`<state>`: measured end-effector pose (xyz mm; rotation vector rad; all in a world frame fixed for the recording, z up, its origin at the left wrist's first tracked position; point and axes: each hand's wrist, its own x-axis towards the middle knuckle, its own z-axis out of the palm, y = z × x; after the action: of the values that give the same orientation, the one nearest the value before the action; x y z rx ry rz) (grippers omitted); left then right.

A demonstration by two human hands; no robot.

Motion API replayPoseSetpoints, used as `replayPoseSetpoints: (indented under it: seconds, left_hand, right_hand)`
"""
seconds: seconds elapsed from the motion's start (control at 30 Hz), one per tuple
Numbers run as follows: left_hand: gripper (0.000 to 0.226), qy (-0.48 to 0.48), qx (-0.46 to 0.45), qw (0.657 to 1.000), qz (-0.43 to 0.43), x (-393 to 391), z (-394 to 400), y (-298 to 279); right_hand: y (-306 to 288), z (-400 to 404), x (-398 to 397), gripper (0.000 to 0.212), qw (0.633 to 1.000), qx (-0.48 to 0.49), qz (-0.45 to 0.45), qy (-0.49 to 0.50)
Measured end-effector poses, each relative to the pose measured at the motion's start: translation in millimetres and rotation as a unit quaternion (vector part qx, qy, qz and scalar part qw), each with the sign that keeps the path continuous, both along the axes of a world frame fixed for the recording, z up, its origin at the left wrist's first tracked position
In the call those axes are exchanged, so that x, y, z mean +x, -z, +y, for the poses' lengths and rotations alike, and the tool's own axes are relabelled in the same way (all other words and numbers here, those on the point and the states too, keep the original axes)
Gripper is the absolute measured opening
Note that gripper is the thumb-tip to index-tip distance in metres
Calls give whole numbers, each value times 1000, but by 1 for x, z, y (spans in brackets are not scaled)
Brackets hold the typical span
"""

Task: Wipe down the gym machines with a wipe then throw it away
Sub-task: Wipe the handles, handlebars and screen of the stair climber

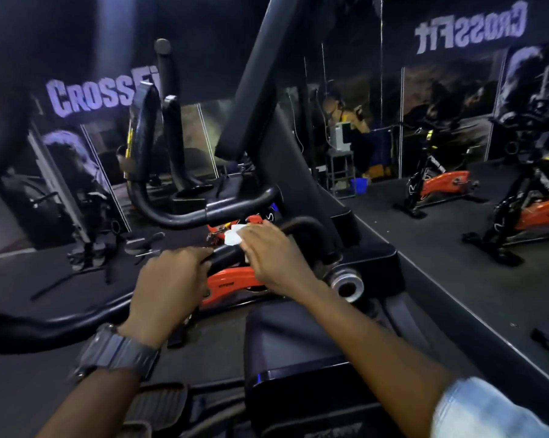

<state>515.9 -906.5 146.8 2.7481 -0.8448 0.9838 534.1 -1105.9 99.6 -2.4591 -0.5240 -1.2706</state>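
Head view showed the left hand curled around a black handlebar of the gym machine. Beside it the right hand pressed a white wipe onto that bar, fingers bent over it.

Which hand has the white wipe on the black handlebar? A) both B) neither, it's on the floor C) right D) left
C: the right hand presses the white wipe onto the black handlebar, while the left hand, the one with the wristwatch, just grips the bar's near end.
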Motion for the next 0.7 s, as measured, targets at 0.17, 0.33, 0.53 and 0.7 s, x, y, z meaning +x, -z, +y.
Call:
replayPoseSetpoints:
  seconds: [0.17, 0.33, 0.53, 0.7]
  left_hand:
    - [33, 20, -10, 1000, -2, -5, 3, -2]
    - [27, 12, -35, 999, 3, -5, -2, -1]
    - [27, 33, -18, 999, 2, -6, 0, -5]
    - [29, 34, -7, 999, 4, -1, 2, -5]
  right_hand:
    - [13, -92, 12, 21, 968, 196, 53, 149]
    - [16, -53, 11, 25, 977, 201, -23, 71]
    - [26, -69, 15, 24, 964, 235, -26, 119]
    - [63, -111, 24, 30, 870, 408, 128, 244]
